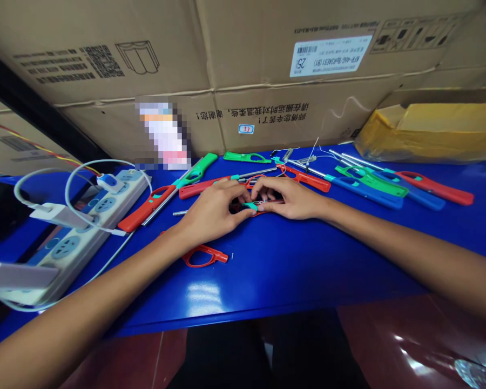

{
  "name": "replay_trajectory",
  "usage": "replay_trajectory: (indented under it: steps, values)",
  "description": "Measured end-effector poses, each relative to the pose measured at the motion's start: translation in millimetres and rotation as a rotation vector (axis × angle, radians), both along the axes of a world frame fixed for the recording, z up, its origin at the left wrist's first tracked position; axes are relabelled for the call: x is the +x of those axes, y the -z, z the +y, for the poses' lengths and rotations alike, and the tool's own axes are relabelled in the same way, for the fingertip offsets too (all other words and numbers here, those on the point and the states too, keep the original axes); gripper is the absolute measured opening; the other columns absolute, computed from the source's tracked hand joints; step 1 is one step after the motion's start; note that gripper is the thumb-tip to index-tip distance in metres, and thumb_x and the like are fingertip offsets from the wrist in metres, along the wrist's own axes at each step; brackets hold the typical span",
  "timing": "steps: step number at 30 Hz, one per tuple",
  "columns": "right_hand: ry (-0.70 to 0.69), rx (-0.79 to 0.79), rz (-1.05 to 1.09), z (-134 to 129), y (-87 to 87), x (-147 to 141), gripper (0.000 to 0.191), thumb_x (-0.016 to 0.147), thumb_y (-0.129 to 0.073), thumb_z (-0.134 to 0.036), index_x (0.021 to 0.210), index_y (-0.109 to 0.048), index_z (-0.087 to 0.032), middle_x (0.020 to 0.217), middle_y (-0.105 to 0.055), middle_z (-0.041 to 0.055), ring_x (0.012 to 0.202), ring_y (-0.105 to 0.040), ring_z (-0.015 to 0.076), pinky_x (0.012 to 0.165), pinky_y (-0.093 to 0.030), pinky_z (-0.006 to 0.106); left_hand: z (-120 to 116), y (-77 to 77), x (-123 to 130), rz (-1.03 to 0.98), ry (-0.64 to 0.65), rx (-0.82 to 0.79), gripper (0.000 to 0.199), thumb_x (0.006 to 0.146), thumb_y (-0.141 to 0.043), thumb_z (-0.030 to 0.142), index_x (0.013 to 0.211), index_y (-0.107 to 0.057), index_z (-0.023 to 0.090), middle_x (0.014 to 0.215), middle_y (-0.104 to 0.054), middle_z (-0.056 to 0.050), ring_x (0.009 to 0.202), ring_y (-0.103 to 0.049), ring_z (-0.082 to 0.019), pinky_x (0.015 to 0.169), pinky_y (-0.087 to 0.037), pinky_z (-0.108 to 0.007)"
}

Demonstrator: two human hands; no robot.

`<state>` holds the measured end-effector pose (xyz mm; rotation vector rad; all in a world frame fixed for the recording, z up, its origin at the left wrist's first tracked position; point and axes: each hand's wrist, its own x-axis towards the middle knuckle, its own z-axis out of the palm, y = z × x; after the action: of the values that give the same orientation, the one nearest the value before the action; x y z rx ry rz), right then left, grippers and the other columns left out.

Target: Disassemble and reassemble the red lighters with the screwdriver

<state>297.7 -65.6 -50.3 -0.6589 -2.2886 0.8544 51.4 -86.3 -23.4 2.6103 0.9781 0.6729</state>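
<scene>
Near the middle of the blue table (267, 270), my left hand (213, 210) pinches a small teal-green lighter trigger (250, 206) between thumb and fingers. Beside it, the curled fingers of my right hand (295, 197) close on the same open lighter, where thin pale wires and a bit of red shell (261, 213) show. My fingers hide most of this lighter. A red half-shell with a handle loop (204, 256) lies below my left wrist. Beyond my hands rest a green half-shell (247, 157) and a red half-shell (308, 178).
Several long-nosed lighters, one red (148, 208) at left and one blue (366, 192) at right, lie about. A white power strip (101, 227) with plugs and cables takes the left side. Cardboard boxes (259, 70) wall the back; a yellow-taped box (437, 127) stands right.
</scene>
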Motion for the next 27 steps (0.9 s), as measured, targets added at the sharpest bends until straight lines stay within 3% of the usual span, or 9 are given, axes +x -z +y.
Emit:
replay_trajectory:
  steps: [7, 12, 16, 20, 27]
  values:
    - [-0.001, -0.049, -0.008, -0.1, -0.3, 0.2, 0.015, 0.095, -0.075, -0.025, 0.107, -0.066, -0.023, 0.094, -0.066, 0.0001, 0.078, -0.055, 0.0153, 0.070, -0.043, 0.031, 3.0, 2.7, -3.1, -0.047, 0.056, 0.003, 0.010, 0.096, -0.080, 0.030, 0.094, -0.077, 0.021, 0.092, -0.077, -0.003, 0.089, -0.067, -0.022, 0.080, -0.049, -0.035]
    - [-0.014, -0.075, -0.026, -0.6, -0.1, 0.9, 0.017, 0.095, -0.073, -0.023, 0.109, -0.064, -0.022, 0.092, -0.062, -0.0006, 0.078, -0.054, 0.0153, 0.069, -0.042, 0.031, 8.5, 3.3, -9.9, -0.062, 0.141, 0.025, 0.008, 0.099, -0.076, 0.021, 0.101, -0.083, 0.023, 0.100, -0.080, -0.003, 0.093, -0.071, -0.020, 0.090, -0.053, -0.036]
    - [-0.034, -0.109, -0.062, -2.2, 0.0, 0.6, 0.016, 0.099, -0.065, -0.023, 0.113, -0.058, -0.022, 0.096, -0.058, 0.0014, 0.084, -0.055, 0.0175, 0.073, -0.043, 0.033, 8.6, 8.5, -9.6, -0.113, 0.104, 0.081, 0.016, 0.098, -0.073, 0.014, 0.103, -0.085, 0.023, 0.091, -0.078, -0.003, 0.084, -0.070, -0.019, 0.080, -0.054, -0.033]
    - [-0.040, -0.079, -0.089, -4.6, 0.6, 0.1, 0.013, 0.102, -0.058, -0.023, 0.114, -0.053, -0.022, 0.103, -0.056, 0.0037, 0.092, -0.055, 0.0201, 0.080, -0.046, 0.036, 4.6, 13.1, -4.6, -0.140, 0.048, 0.123, 0.017, 0.095, -0.074, 0.011, 0.101, -0.086, 0.022, 0.081, -0.074, -0.002, 0.075, -0.068, -0.017, 0.074, -0.054, -0.031]
    - [-0.035, 0.052, -0.124, -11.7, -0.2, -0.5, 0.014, 0.102, -0.051, -0.016, 0.112, -0.046, -0.024, 0.109, -0.055, 0.0056, 0.095, -0.053, 0.0219, 0.086, -0.046, 0.040, -0.2, 13.8, 1.8, -0.094, 0.082, 0.202, 0.021, 0.096, -0.068, 0.008, 0.103, -0.085, 0.020, 0.086, -0.078, -0.003, 0.078, -0.070, -0.018, 0.075, -0.055, -0.032]
